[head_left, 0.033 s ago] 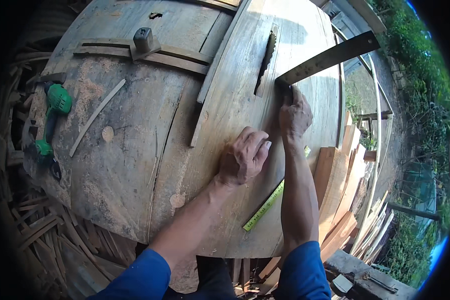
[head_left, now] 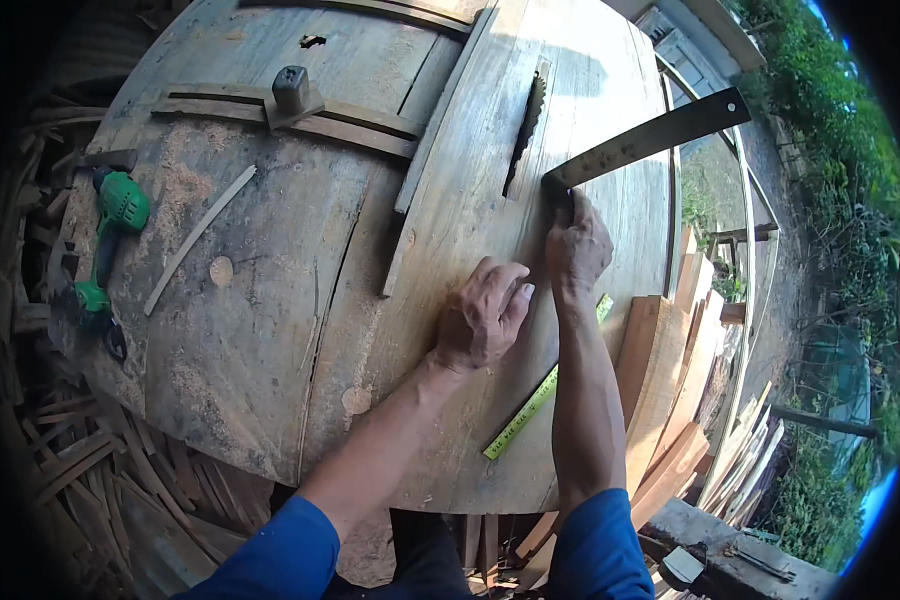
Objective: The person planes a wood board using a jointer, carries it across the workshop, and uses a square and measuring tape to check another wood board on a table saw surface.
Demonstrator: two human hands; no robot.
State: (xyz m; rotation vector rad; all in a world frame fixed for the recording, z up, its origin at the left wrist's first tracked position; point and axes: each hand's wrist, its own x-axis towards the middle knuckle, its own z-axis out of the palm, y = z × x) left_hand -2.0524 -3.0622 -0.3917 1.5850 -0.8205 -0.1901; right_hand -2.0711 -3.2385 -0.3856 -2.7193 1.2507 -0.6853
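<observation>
My right hand (head_left: 579, 245) is closed around the near end of a try square (head_left: 650, 140). Its long dark blade, rust-spotted and with a hole at the tip, points away to the far right; the gripped part is mostly hidden. My left hand (head_left: 478, 312) rests on the wooden table (head_left: 260, 350) with fingers curled and thumb against them; whatever is inside that grip is hidden. Partly under my right forearm lies a yellow-green measuring strip (head_left: 522, 415). Beyond my hands, a toothed saw blade (head_left: 530, 130) stands in a slot in the tabletop.
A straight wooden fence strip (head_left: 440, 150) runs left of the saw slot. Farther left are a metal block (head_left: 290, 92) on crossed battens, a thin curved offcut (head_left: 198, 242) and a green power tool (head_left: 120, 205). Sawn timber pieces (head_left: 655, 350) lean at the table's right side.
My right hand and the try square have shifted slightly left and nearer. More of the measuring strip shows beside the right forearm. My left hand has hardly moved.
</observation>
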